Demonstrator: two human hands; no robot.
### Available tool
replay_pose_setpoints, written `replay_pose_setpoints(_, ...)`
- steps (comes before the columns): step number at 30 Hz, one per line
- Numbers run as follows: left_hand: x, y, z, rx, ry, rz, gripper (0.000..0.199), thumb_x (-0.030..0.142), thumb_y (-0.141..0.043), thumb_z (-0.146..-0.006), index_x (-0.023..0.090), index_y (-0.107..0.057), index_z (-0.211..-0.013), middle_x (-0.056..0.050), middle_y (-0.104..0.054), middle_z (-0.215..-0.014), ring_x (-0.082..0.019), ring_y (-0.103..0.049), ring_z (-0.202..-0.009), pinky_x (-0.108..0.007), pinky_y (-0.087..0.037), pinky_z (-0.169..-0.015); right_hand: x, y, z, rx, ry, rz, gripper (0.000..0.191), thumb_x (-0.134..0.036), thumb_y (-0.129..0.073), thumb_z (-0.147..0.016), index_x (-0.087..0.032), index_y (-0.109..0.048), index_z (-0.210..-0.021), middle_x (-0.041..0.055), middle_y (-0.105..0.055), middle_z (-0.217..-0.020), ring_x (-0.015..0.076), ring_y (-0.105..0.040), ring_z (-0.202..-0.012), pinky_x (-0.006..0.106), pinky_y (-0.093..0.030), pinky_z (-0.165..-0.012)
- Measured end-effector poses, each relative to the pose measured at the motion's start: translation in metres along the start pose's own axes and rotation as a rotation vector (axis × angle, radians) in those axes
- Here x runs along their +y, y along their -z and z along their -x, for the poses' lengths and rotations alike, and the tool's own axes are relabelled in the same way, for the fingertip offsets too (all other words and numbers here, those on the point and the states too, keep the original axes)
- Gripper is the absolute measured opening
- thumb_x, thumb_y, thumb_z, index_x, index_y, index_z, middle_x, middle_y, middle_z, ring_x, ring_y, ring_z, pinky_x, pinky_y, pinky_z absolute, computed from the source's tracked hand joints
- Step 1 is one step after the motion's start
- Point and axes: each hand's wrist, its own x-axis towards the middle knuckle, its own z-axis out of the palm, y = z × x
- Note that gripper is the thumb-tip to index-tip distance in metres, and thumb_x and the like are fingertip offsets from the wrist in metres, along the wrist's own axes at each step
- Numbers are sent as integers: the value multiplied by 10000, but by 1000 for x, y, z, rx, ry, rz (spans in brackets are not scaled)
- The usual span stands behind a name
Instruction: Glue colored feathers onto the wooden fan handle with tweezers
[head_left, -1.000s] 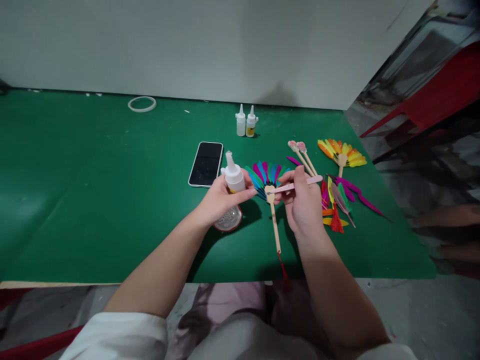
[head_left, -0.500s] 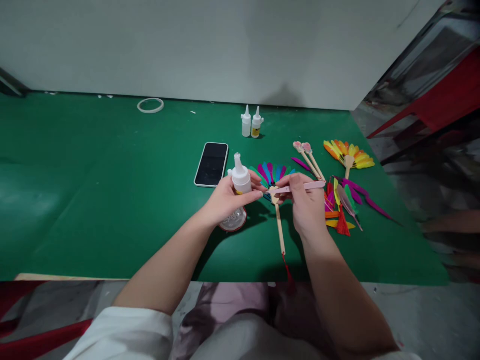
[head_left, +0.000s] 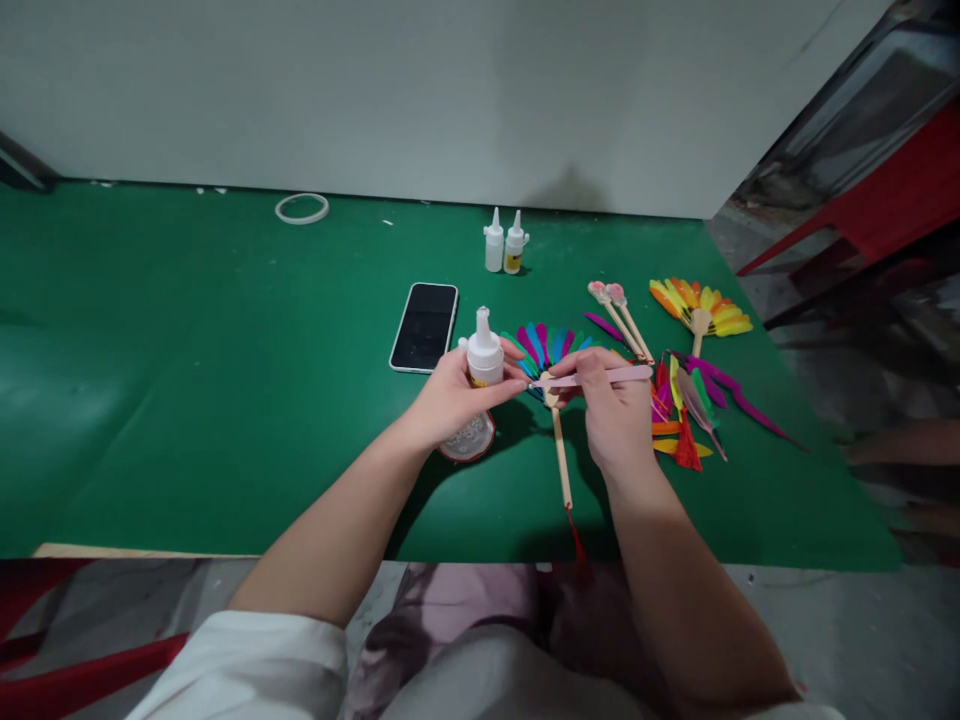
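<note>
Left fingers (head_left: 501, 394) half-curled round white squeeze bottle (head_left: 486, 358) at 10 o'clock of feather fan (head_left: 556, 346), right fingers (head_left: 594, 368) pinched on pink tweezers (head_left: 624, 375): best go light over hub (head_left: 551, 400), nozzle (head_left: 483, 323) up.

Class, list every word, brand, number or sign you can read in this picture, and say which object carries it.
Readable text: none.
Yellow label on the large white bottle in the left hand: partly hidden, too small to read.
Small label on one small bottle at the back: too small and blurred to read.
Phone: dark screen, no legible text.
</note>
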Motion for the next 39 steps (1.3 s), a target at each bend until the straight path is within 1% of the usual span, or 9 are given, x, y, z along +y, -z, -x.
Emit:
replay_pose_setpoints(4,-1,2,-1,12,-14,38,303,236,-747,-696,162,-590,-944,-27,-698,-812,-136,-659,-774,-279,-508,-758,1,1,-1,5,-3,-15,311,-479,-596,-806,-216,-687,-667,5,-647,-601,113,-572,-521,222,-452,-444)
replay_pose_setpoints(9,0,2,-1,16,-24,35,311,235,-751,-688,157,-588,-941,-43,-703,-836,-153,-666,-801,-292,-516,-761,3,3,-1,5,12,11,310,-473,-580,-821,-220,-686,-676,-5,-641,-577,111,-567,-496,223,-464,-433)
replay_pose_setpoints(13,2,-1,0,37,-38,12,296,217,-766,-664,149,-604,-902,-20,-680,-777,-126,-648,-738,-260,-516,-718,2,3,-1,2,26,37,315,-465,-563,-837,-218,-683,-683,-4,-651,-590,114,-590,-517,221,-478,-442)
replay_pose_setpoints(16,3,-2,0,51,-24,0,292,201,-768,-653,143,-608,-890,-12,-671,-753,-115,-643,-704,-244,-521,-689,2,3,-1,2,38,67,333,-480,-565,-832,-206,-680,-683,0,-657,-596,115,-598,-518,224,-482,-442)
replay_pose_setpoints(22,3,1,-1,58,-58,-6,306,183,-772,-641,148,-614,-901,-20,-684,-780,-122,-656,-740,-243,-534,-716,3,3,-1,-1,56,80,334,-489,-573,-826,-204,-674,-683,-5,-657,-585,116,-602,-506,227,-478,-437)
replay_pose_setpoints(26,3,1,-1,49,-58,-27,303,191,-769,-644,145,-609,-897,-32,-686,-796,-141,-666,-759,-260,-543,-715,3,2,-1,5,39,80,338,-502,-578,-816,-207,-671,-679,-2,-656,-591,117,-597,-507,234,-472,-443)
replay_pose_setpoints(31,1,-2,2,19,-95,-30,360,173,-796,-603,149,-619,-915,-28,-695,-790,-142,-667,-756,-242,-543,-687,3,-1,-1,18,-1,49,365,-528,-588,-796,-196,-666,-667,-2,-631,-567,113,-579,-493,236,-470,-448)
replay_pose_setpoints(34,1,-3,3,33,-114,-44,359,187,-796,-610,146,-625,-924,-31,-702,-778,-139,-669,-731,-235,-539,-669,4,-2,-2,20,-31,24,374,-531,-595,-788,-187,-660,-657,-4,-620,-553,106,-566,-481,228,-463,-439)
replay_pose_setpoints(39,1,-3,4,54,-115,-101,352,216,-789,-624,150,-631,-931,-21,-696,-738,-130,-655,-677,-236,-526,-644,5,-3,-2,4,-42,-17,350,-504,-624,-779,-184,-664,-643,-10,-604,-528,104,-573,-481,210,-457,-420)
